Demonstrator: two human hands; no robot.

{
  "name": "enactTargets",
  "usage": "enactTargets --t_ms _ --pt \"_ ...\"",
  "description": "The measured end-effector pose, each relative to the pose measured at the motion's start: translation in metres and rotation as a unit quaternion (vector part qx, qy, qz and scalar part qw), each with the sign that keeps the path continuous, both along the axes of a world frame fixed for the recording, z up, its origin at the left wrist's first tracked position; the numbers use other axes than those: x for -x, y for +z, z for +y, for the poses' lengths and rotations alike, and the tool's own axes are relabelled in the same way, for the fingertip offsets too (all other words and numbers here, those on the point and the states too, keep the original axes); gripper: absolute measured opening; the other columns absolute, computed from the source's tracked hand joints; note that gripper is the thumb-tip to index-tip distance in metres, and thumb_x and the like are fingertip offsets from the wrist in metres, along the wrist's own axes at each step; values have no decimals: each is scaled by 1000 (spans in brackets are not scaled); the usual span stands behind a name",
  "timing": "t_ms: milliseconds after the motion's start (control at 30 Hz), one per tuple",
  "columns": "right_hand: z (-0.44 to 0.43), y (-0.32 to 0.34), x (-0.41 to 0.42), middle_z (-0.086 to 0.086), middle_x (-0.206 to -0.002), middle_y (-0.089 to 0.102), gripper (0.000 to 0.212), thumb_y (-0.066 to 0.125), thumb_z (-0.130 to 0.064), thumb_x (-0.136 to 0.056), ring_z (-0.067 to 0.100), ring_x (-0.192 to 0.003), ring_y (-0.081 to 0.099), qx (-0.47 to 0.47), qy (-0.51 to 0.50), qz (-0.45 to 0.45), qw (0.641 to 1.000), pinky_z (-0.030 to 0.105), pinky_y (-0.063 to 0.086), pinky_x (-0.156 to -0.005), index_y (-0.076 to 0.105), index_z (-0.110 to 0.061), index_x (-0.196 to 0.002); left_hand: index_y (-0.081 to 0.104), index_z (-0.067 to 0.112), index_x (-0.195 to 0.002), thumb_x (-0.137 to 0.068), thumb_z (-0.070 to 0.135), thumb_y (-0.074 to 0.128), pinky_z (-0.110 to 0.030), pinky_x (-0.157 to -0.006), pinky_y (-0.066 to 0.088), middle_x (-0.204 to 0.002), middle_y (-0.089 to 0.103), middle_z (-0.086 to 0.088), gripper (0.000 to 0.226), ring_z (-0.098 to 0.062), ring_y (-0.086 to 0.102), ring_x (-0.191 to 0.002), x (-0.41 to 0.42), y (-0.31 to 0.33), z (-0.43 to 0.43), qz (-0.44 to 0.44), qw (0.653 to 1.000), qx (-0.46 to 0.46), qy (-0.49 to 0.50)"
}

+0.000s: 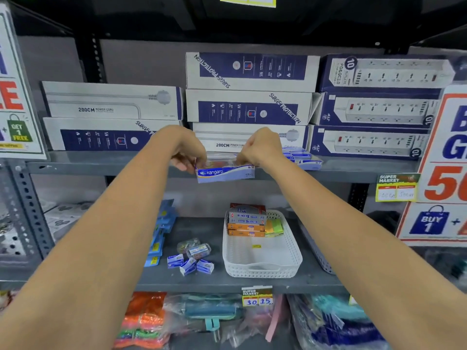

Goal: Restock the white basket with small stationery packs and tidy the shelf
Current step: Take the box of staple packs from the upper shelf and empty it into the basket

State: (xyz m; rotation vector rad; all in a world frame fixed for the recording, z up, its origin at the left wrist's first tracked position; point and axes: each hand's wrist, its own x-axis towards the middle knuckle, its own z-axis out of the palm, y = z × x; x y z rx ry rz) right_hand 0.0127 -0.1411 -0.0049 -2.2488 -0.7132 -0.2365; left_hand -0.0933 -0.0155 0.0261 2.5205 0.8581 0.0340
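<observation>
Bright, even light falls from overhead, throwing only soft shadows under each shelf (pixel 227 282). The top of the rack sits in near darkness. The wide lens bows the edges, bending the sale signs (pixel 444 157) left and right. Near forearms and bottom-shelf bags (pixel 202 317) look soft, slightly smeared.

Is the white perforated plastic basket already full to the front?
No: the white perforated plastic basket holds packs only along its back edge, its front floor bare.

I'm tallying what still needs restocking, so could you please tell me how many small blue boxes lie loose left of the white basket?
3 small blue boxes: one leftmost, one in the middle, one rightmost, nearest the white basket. More may hide behind them.
</observation>
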Motion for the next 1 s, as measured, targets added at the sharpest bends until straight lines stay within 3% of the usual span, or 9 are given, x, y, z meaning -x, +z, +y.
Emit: enactTargets --t_ms 100,200,300,433,533,733,1000 --pt "-7 -4 10 9 -71 69 27 83 -14 -54 22 -69 66 1 2 -8 1000 26 52 -56 75 -4 -77 63 4 -116 -85 7 60 -14 -41 46 -73 67 -5 32 -6 60 -48 5 -5 -3 57 998 4 -1" --pt "-15 -6 20 7 -74 72 20 82 -12 -54 21 -78 70 -4 4 -13 1000 28 57 -62 74 -5 -71 64 4 -114 -82 8 62 -17 -45 47 -75 69 -6 32 -8 61 -56 11 -7 -7 83 997 10 5" --pt "-20 -12 28 9 -79 74 24 83 -11 -55 21 -77 69 9 14 -8 1000 30 58 -63 76 -3 -77 66 6 -112 -81 8 61 -19 -49 47 -77 70 -5 32 -7 62 -55 15 -11 -9 115 993 8 -1" --pt "-20 -26 29 10 -82 74 26 83 -13 -56 23 -83 70 25 9 -7 1000 37 61 -71 75 -3 -79 66 4 -109 -81 7 62 -19 -49 48 -60 71 -5 28 -8 61 -50 16 -22 -8 124 992 19 -6" --pt "-21 -40 27 9 -82 74 23 82 -14 -60 22 -81 70 36 5 14 999 37 61 -73 76 -5 -80 65 1 -107 -83 8 61 -17 -48 49 -60 71 -5 25 -6 62 -48 17 -35 -9 129 991 32 -21" --pt "-24 -74 16 9 -90 74 18 81 -20 -68 23 -89 69 45 -16 66 997 36 58 -82 76 -8 -81 63 0 -88 -88 5 56 -17 -45 51 -56 70 -4 9 -5 66 -49 12 -68 -14 90 993 48 -57" --pt "-21 -115 -18 15 -94 72 23 75 -17 -68 29 -93 68 63 -59 102 991 29 54 -75 73 -5 -88 59 3 -66 -80 0 58 -22 -43 52 -52 66 -10 15 -14 63 -40 -18 -123 -15 -3 998 57 -40"
